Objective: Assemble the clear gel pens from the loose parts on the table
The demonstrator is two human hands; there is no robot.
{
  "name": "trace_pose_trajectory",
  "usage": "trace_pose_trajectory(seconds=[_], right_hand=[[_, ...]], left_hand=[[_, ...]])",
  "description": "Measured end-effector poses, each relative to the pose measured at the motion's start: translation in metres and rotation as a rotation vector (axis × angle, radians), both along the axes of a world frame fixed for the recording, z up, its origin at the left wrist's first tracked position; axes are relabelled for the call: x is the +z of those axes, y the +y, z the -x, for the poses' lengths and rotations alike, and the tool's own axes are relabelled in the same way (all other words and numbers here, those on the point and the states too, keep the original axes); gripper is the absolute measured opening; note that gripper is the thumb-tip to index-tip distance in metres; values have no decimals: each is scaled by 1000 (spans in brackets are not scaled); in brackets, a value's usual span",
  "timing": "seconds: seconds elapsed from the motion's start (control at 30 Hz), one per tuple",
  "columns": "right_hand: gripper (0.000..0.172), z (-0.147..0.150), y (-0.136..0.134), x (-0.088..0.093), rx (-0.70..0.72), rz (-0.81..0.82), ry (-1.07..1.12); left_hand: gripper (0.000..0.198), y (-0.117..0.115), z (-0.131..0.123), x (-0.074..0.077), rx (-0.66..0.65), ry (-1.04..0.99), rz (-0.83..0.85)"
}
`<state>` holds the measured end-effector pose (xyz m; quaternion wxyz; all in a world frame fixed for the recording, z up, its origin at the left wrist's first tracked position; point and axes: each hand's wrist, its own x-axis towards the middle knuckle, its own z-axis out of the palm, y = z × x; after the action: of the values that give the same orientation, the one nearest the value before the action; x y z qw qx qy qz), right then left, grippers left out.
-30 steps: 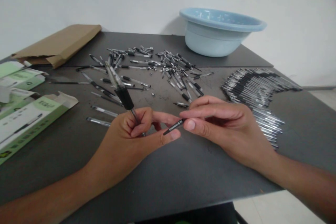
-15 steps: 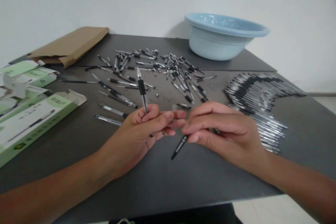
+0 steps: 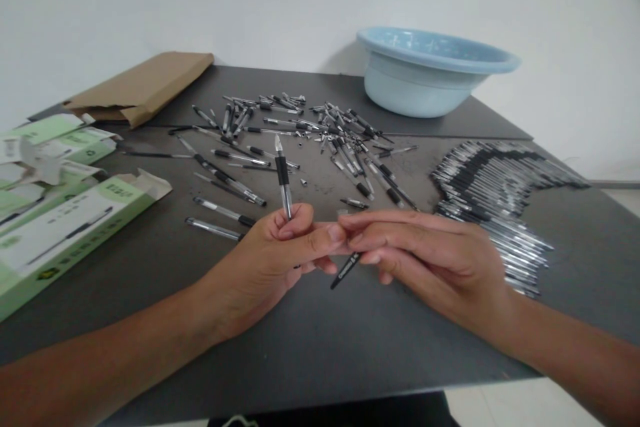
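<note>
My left hand [image 3: 280, 250] is closed around a gel pen [image 3: 283, 170], which stands nearly upright with its clear conical tip up and its black grip above my fingers. A small clear piece [image 3: 343, 212] shows just beyond the fingertips of both hands; most of it is hidden. My right hand [image 3: 425, 243] pinches a black pen clip [image 3: 345, 271] with white lettering, its narrow end slanting down to the left. The fingertips of the two hands meet over the table, and the contact between the small parts is covered by fingers.
Loose pens and pen parts [image 3: 345, 147] lie scattered across the dark table [image 3: 320, 353]. At the right is a dense row of pens [image 3: 485, 177]. A blue basin [image 3: 415, 83] stands at the back, a brown paper bag [image 3: 145, 83] back left, green-white pen boxes [image 3: 75, 233] at left.
My right hand has moved left and my left hand slightly right, so their fingertips now meet. The black clip has come up close to my left fingers. The gel pen stands more upright.
</note>
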<state>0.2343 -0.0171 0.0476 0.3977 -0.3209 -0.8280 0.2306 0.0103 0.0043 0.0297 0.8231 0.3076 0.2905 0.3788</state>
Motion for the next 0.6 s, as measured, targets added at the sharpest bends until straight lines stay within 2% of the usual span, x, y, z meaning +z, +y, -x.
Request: trace_pose_trajectory(seconds=[0.13, 0.27, 0.47, 0.6], right_hand=[[21, 2, -2, -1, 23, 150, 73], [25, 4, -2, -5, 58, 200, 112], [30, 1, -1, -12, 156, 79, 97], [26, 0, -3, -8, 135, -3, 42]], left_hand=[[56, 1, 0, -1, -11, -15, 1], [61, 1, -1, -1, -14, 5, 13], [68, -5, -3, 0, 2, 71, -35], [68, -7, -3, 0, -1, 139, -79]])
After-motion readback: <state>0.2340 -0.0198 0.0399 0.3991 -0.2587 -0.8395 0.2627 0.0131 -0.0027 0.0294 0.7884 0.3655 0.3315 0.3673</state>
